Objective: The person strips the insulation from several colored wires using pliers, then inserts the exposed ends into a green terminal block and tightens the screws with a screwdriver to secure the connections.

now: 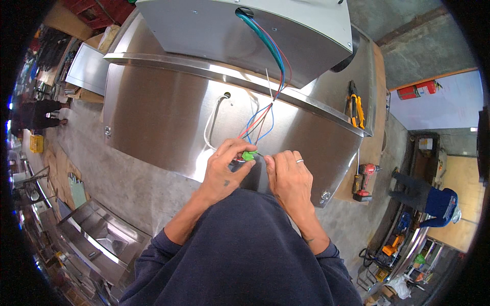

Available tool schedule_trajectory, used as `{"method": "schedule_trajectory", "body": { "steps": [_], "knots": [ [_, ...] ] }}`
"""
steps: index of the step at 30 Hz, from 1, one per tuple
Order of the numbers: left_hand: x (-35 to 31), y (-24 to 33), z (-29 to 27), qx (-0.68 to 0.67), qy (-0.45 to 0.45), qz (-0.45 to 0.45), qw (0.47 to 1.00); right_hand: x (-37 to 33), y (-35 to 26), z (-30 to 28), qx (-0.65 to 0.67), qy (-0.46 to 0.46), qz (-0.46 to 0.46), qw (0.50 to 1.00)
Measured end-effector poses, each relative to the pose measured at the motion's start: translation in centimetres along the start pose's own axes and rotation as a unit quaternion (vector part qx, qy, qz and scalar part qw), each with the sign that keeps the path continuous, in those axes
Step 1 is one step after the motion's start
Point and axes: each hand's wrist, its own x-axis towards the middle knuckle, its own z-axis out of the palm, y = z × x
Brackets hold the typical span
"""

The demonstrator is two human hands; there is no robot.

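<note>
My left hand pinches a small green terminal connector between thumb and fingers. Beside it, my right hand is closed, with a ring on one finger; a thin dark piece shows at its fingertips, too small to name. Red, blue and dark wires run down to the connector from a hole in the grey metal box above. A white cable tie with a long tail bundles them. From a hole in the stainless steel panel, a white cable curves down behind my left hand.
Yellow-handled pliers lie on the steel ledge at the right. A red cordless drill rests on a board beyond the panel's right edge. Another person bends over at the far right. A steel sink-like unit stands lower left.
</note>
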Motion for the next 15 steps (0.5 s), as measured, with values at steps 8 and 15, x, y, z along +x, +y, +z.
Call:
{"method": "schedule_trajectory", "body": {
  "steps": [8,15],
  "knots": [
    [0.0,0.1,-0.1,0.012,0.004,0.003,1.0,-0.1,0.2,-0.3,0.064,-0.023,-0.004,0.998],
    [0.1,0.1,-0.2,0.019,0.002,0.002,1.0,0.0,-0.1,-0.2,0.007,0.005,-0.002,1.0]
  ]
}}
